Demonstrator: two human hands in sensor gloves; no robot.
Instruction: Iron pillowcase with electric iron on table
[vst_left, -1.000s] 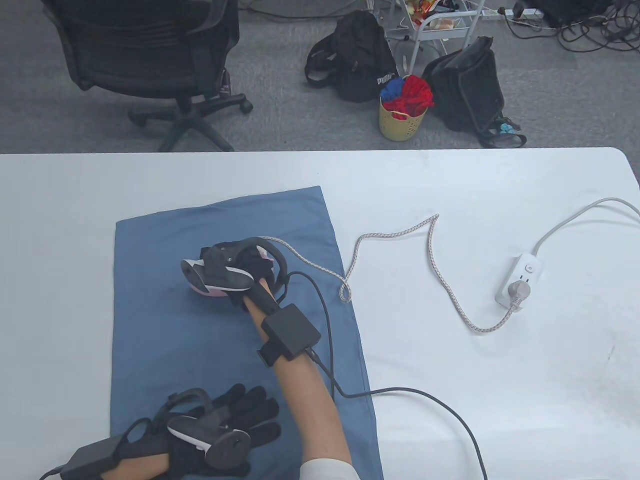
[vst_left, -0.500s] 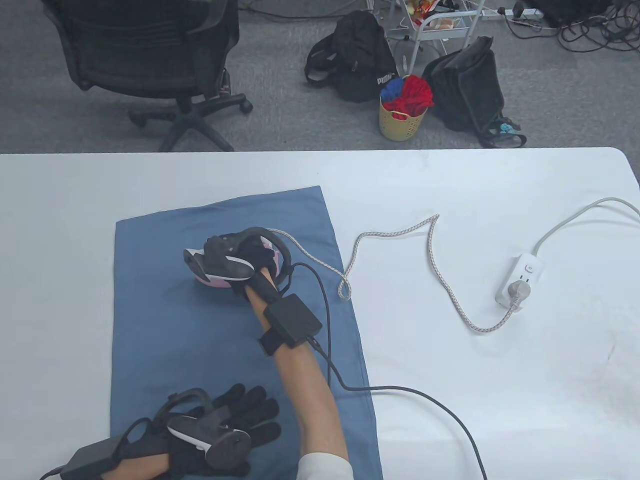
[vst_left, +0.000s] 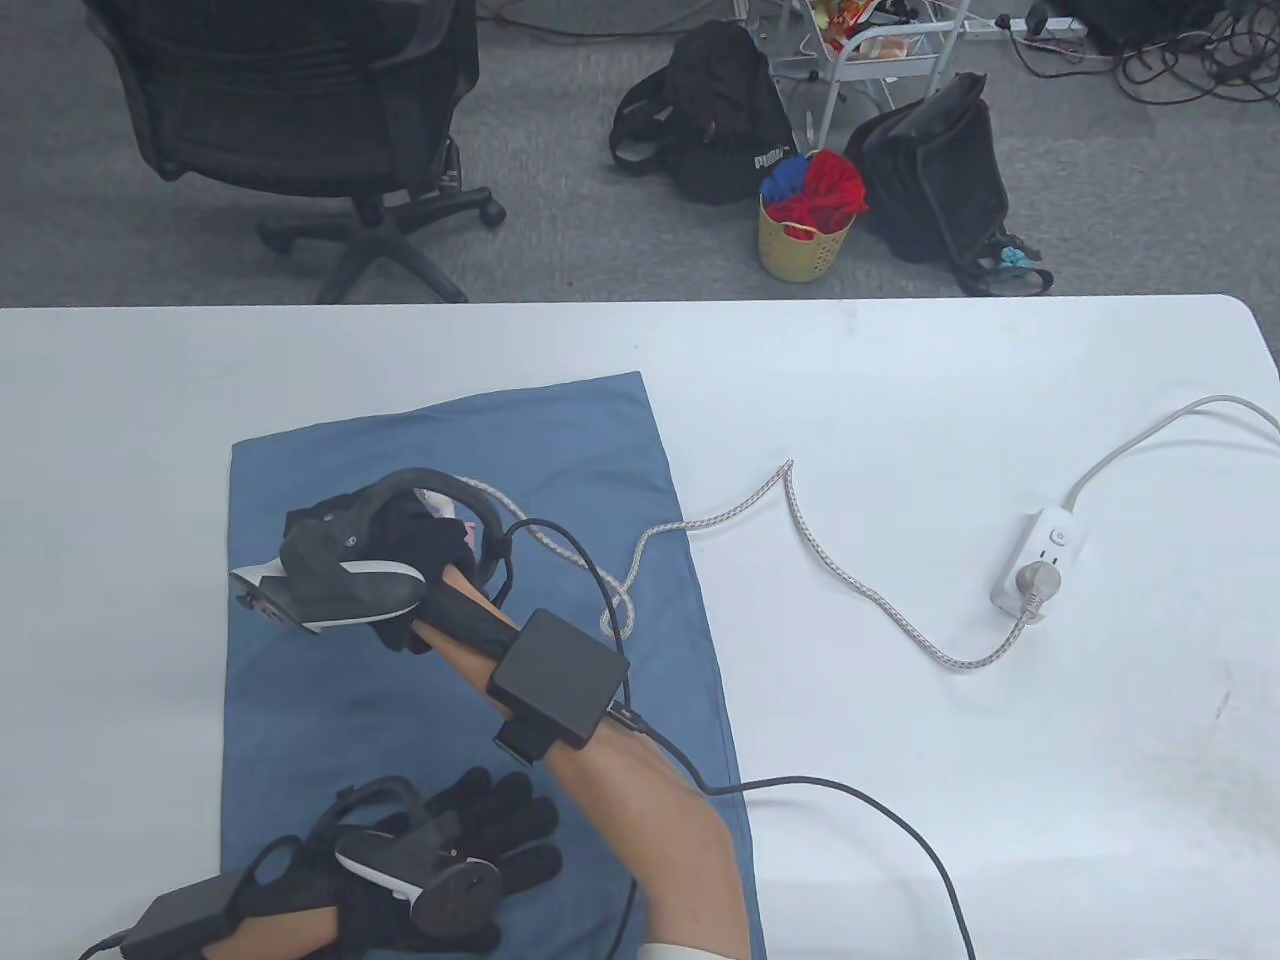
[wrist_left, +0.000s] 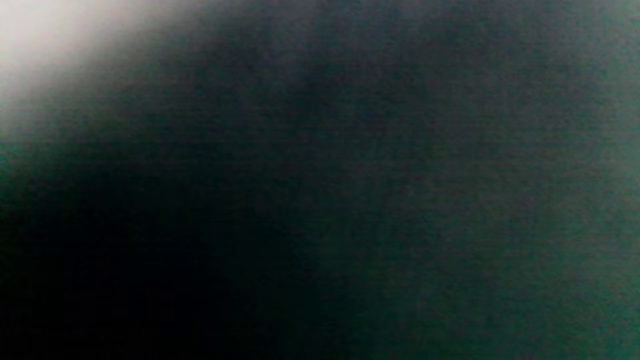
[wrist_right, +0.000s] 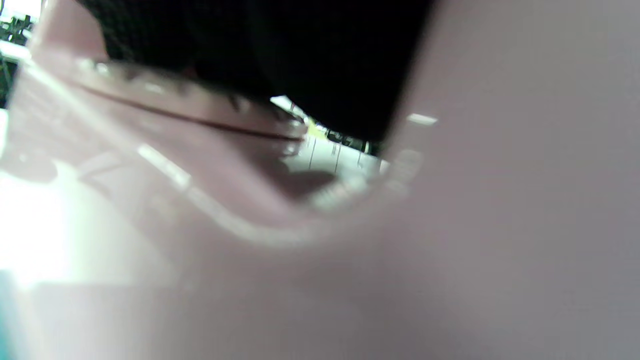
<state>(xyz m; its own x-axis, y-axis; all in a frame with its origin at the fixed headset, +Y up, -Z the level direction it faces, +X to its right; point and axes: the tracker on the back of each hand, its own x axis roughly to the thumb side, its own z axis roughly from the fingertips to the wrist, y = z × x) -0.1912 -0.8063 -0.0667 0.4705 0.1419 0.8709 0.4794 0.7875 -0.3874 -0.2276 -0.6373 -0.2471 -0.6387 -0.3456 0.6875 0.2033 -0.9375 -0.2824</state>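
Observation:
A blue pillowcase (vst_left: 420, 430) lies flat on the white table (vst_left: 900, 380). My right hand (vst_left: 400, 560) grips the handle of a pink iron (vst_left: 443, 503) on the left middle of the pillowcase; hand and tracker hide most of the iron. In the right wrist view the pink iron body (wrist_right: 475, 225) fills the frame, with my black gloved fingers (wrist_right: 300, 50) around its handle. My left hand (vst_left: 480, 830) rests flat on the pillowcase's near end, fingers spread. The left wrist view is dark and blurred.
The iron's braided cord (vst_left: 830, 570) runs right across the table to a white power strip (vst_left: 1045, 560), whose grey cable leaves at the right edge. A black glove cable (vst_left: 880, 810) lies on the near table. A chair, bags and a yellow basket stand on the floor beyond.
My right hand has slid the iron to the left across the pillowcase, and the braided cord has been dragged left with it. My left hand has not moved.

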